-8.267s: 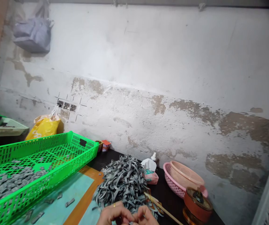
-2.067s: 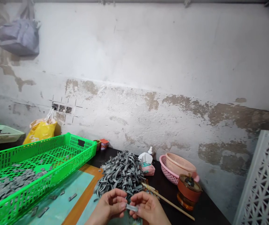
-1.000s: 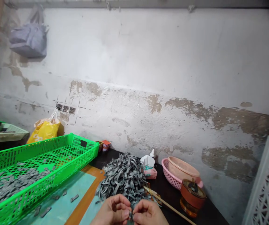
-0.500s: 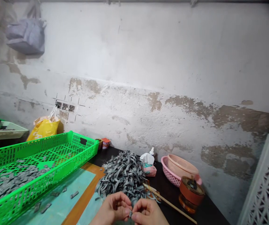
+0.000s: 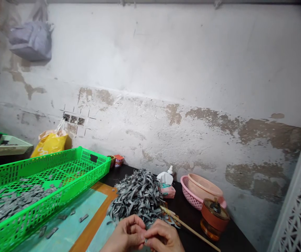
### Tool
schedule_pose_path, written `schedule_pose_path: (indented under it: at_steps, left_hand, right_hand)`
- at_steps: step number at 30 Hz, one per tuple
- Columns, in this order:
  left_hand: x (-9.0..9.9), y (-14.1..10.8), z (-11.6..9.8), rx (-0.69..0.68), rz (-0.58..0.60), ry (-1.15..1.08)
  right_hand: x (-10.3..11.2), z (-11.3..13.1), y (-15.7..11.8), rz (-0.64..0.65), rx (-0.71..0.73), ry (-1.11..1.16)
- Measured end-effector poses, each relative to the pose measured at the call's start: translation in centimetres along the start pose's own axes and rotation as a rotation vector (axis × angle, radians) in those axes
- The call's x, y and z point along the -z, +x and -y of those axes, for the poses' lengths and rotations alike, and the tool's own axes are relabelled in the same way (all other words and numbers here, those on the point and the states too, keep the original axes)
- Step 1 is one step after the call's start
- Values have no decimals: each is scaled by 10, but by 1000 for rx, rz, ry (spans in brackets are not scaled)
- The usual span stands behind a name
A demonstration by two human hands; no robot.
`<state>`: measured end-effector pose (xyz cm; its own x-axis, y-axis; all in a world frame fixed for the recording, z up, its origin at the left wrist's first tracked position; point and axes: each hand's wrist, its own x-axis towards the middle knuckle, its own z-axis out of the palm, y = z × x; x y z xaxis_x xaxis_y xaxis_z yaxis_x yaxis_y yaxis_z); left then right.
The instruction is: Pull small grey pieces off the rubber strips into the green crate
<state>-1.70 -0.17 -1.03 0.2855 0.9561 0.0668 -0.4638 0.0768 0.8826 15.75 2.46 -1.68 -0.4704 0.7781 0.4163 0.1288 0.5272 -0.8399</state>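
1. Bright, flat, even light on the plaster wall (image 5: 150,59) above the hands (image 5: 163,238).
2. Shadows soft, faint.
3. Wide-lens bowing toward frame edges, both sides of the grip.
4. Corner dims, upper right of the grip.
5. Hands slightly blurred.

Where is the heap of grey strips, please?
In the head view, the grey strips lie just beyond the left hand and right hand, between the green tray and the tissue box.

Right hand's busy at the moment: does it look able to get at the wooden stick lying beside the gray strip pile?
Probably yes. The right hand sits right beside the wooden stick, with nothing visibly between them on the dark tabletop. It is pinching a small gray piece with the left hand, so it would likely have to let go first.
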Motion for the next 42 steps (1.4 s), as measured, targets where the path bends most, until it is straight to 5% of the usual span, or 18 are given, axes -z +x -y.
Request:
schedule_pose_path:
  at_steps: [8, 15, 21, 29, 33, 39, 42]
  left_hand:
    - [-1, 0, -3, 33, -101, -20]
    - [-1, -4, -17, 22, -244, -250]
    - [-5, -4, -7, -37, 22, -117]
    - [-9, -6, -5, -38, -63, -18]
    - [-9, -5, -7, -31, -25, -79]
    - [-11, -9, -8, 85, 88, -189]
    - [-14, -11, -7, 71, 161, -175]
  right_hand:
    - [2, 13, 1, -28, 159, -177]
    - [-6, 15, 1, -123, -91, 316]
    - [-13, 11, 3, -150, -110, 433]
    - [-18, 6, 3, -142, -55, 283]
    - [-16, 5, 3, -128, -20, 264]
    - [-10, 6, 2, -207, -171, 333]
    - [-8, 5, 3, -141, -169, 314]
